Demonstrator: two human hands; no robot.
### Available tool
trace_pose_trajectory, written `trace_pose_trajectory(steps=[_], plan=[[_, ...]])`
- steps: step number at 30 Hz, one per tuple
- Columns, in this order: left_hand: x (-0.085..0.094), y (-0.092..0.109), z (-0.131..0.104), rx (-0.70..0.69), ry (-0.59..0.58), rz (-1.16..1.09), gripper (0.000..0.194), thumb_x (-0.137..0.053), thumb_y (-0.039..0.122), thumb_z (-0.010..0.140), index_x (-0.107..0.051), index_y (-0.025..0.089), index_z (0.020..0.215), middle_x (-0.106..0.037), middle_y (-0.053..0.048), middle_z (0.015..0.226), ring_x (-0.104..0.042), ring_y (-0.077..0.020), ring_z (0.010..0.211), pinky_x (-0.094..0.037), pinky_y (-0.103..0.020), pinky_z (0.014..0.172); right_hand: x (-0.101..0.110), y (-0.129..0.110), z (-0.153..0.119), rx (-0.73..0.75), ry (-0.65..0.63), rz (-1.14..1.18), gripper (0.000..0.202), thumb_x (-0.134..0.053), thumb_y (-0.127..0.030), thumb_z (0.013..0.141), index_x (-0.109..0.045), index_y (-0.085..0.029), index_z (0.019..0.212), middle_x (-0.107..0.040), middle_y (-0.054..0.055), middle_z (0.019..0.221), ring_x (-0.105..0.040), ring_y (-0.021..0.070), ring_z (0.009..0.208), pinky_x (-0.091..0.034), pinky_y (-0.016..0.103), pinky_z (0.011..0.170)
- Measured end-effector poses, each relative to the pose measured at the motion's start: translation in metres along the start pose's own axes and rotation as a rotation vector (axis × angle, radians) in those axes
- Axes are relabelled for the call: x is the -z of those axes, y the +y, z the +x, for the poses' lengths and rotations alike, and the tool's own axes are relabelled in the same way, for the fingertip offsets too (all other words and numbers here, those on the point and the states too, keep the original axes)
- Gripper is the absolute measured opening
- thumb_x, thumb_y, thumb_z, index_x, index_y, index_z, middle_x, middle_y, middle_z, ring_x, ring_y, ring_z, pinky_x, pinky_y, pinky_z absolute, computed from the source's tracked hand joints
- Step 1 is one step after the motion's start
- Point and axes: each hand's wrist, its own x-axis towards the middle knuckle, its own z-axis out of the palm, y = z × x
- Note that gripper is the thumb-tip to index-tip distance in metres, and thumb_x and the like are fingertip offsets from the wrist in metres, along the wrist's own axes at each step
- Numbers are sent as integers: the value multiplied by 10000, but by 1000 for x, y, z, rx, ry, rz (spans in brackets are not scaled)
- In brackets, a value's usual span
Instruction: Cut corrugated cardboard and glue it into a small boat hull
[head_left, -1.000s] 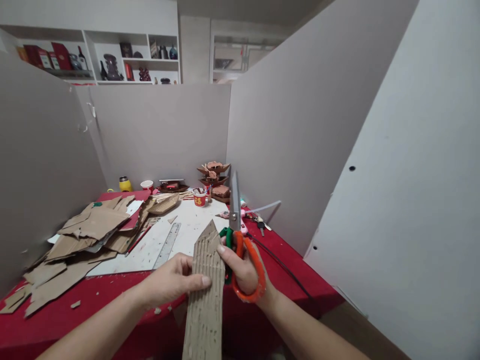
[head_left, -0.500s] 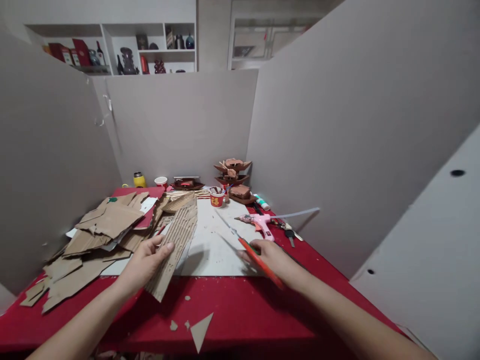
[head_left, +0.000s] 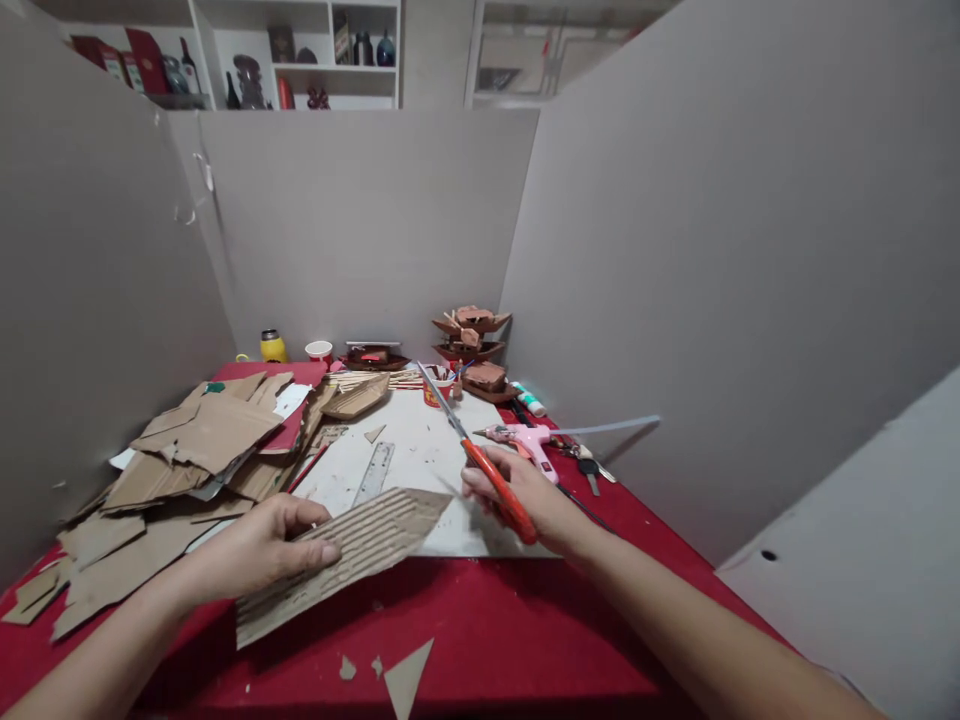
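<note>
My left hand point(head_left: 281, 545) pinches a strip of corrugated cardboard point(head_left: 375, 535) between thumb and fingers. The ridged side faces up, and the strip's right end is cut to a slanted point. My right hand point(head_left: 517, 492) is closed round the orange handles of a pair of scissors point(head_left: 486, 462). Their blades look closed and point up and away, apart from the cardboard. Beneath the strip lies a white board point(head_left: 420, 440) with a clear ruler point(head_left: 375, 472) on it. A cut cardboard triangle point(head_left: 409, 680) rests near the table's front edge.
Torn cardboard pieces point(head_left: 202, 440) are heaped on the left. A pink glue gun point(head_left: 532, 440) and keys point(head_left: 590, 468) lie right. Brown model boats point(head_left: 472, 340), a red paper cup point(head_left: 435, 392) and a yellow flask point(head_left: 273, 346) stand at the back. Grey partitions point(head_left: 352, 230) surround the red-covered table.
My left hand has swung the cardboard strip from steep to nearly level, its pointed end now to the right, uncovering the ruler. The scissors have turned to point more upward. The view has tilted down slightly.
</note>
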Motion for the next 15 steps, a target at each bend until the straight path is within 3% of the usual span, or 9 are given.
trace_pose_trajectory(steps=[2,4,6,8,11,12,13,15], plan=[[-1,11,5,17,-98,23,297,-614,440,824,-665,149,788,-586,15,659,-442,-109,562,-327,-206,521,-4,-10,-6,27,-95,145,403,-568,-589,762,-504,-195,820,-567,-11,691,-506,122,543,-407,238,494],[1,21,12,29,-151,62,282,-634,428,812,-669,151,777,-583,21,638,-438,-104,541,-312,-203,502,-9,-16,-12,63,-207,319,339,-681,-459,727,-491,-201,838,-533,-37,705,-484,106,554,-397,219,492],[9,25,22,29,-135,82,253,-665,404,794,-689,153,776,-588,21,621,-454,-102,534,-320,-192,493,-15,-16,-16,119,-239,395,276,-718,-305,714,-481,-203,814,-476,-64,688,-436,90,564,-362,199,494],[25,22,32,-7,30,-10,225,-682,374,788,-716,163,859,-629,4,654,-509,-110,565,-367,-180,507,-19,-14,-17,178,-152,372,233,-703,-217,719,-478,-201,778,-436,-75,667,-392,82,571,-333,192,503],[44,11,43,-168,547,-449,258,-674,324,791,-692,167,995,-695,-46,780,-618,-144,669,-472,-191,560,-20,-10,-10,204,92,415,230,-704,-206,711,-484,-204,778,-448,-72,671,-402,92,584,-347,199,514],[46,8,45,-216,651,-615,239,-677,289,781,-683,160,982,-699,-54,800,-638,-148,684,-498,-202,573,-20,-10,-7,197,175,454,238,-709,-225,708,-486,-207,787,-462,-69,674,-416,97,582,-359,204,513],[43,7,48,-228,688,-735,227,-684,242,770,-672,160,980,-700,-54,826,-654,-148,701,-515,-205,580,-19,-10,-3,190,245,493,248,-713,-249,706,-486,-209,798,-475,-65,678,-428,101,577,-370,210,509],[24,11,52,-189,623,-797,291,-732,133,705,-653,167,983,-707,-68,911,-685,-173,766,-534,-216,587,-20,-14,5,190,321,554,271,-712,-306,712,-480,-211,813,-493,-58,682,-437,104,554,-383,219,492]])
